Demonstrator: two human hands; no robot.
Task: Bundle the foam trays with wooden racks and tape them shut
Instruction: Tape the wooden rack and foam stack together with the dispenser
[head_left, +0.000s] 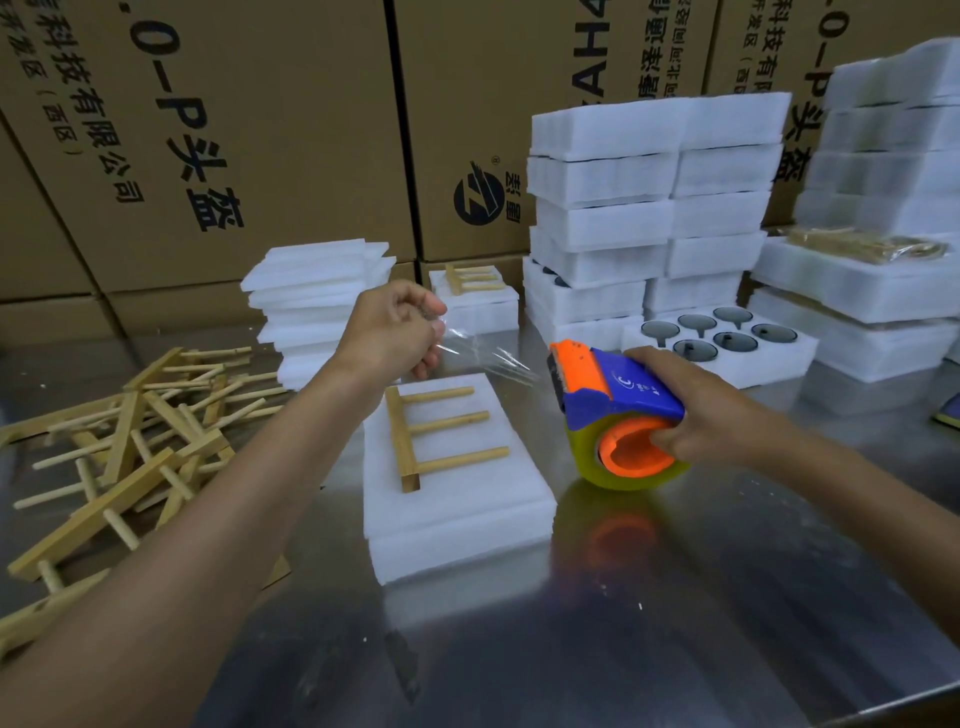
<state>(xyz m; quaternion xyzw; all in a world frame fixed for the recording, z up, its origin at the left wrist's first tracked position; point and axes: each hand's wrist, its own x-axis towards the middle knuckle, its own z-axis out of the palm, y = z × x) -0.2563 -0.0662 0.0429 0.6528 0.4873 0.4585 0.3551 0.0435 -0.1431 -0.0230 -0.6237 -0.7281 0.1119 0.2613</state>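
Two hands (400, 327) (691, 410) stretch tape (488, 358) — above rack (441, 436).

2 bare forearms, no sleeves, rings or watch; hands (395, 327) ungloved.

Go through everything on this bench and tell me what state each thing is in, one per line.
Left hand: pinching the tape end.
Right hand: gripping the dispenser.
Dispenser: lifted, tape pulled out.
Tape: stretched, not yet stuck.
Foam bundle: untaped.
Rack: flat on the bundle.
Open tray: uncovered, cups showing.
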